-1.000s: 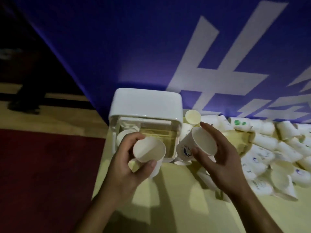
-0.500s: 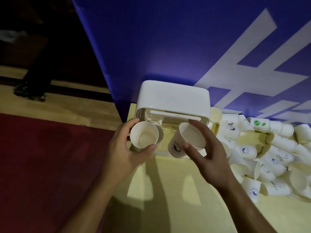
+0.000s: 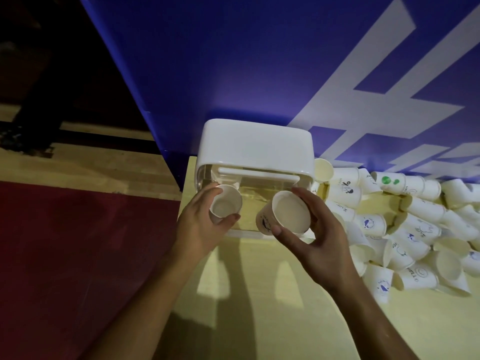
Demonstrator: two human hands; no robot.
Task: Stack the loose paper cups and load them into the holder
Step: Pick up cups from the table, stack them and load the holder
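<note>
The white cup holder (image 3: 257, 146) with a clear front stands at the table's back edge against the blue panel. My left hand (image 3: 200, 224) grips a white paper cup (image 3: 225, 203), mouth up, low in front of the holder's left side. My right hand (image 3: 317, 237) holds a second, printed paper cup (image 3: 284, 215), tilted with its mouth toward me, before the holder's right side. The two cups are apart. A heap of loose paper cups (image 3: 405, 224) lies to the right of the holder.
The yellow table (image 3: 272, 307) ends just left of the holder, with red floor (image 3: 65, 255) and wooden boards beyond. A blue panel (image 3: 233, 61) with white lettering rises right behind the holder. The cup heap spreads to the right frame edge.
The view has shifted, so holder and hands sit further right in frame. The left hand's cup has sunk lower against the holder's front; the right hand's cup stays tilted beside it.
</note>
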